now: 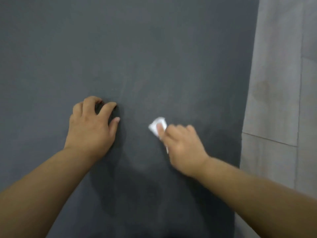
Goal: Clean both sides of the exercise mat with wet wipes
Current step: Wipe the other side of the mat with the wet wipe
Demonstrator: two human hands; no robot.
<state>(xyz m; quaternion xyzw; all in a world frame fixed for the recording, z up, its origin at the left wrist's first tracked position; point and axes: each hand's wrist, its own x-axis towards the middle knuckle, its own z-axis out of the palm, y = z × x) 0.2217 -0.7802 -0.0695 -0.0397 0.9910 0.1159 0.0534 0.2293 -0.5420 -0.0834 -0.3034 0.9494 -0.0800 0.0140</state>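
View: looking down from the person's head at both bare forearms, which reach forward over the mat.
Exercise mat: a dark grey exercise mat [120,48] lies flat and fills nearly the whole view, from the left edge to a straight edge on the right.
Floor: pale grey tiled floor [277,83] shows in a strip along the mat's right edge.
Left hand: the left hand [91,127] rests on the mat left of centre, with its fingers spread and arched and its fingertips planted on the surface. It grips nothing.
Right hand: the right hand [183,146], blurred, is right of centre and well inside the mat's right edge. Its fingers are curled around the wipe.
Wet wipe: a small bunched white wet wipe [154,127] sticks out past the right hand's fingertips on the far left side, with one fingertip pressed on top of it. It sits against the mat, between the two hands and nearer the right one.
Gap: bare mat separates the wipe from the left hand.
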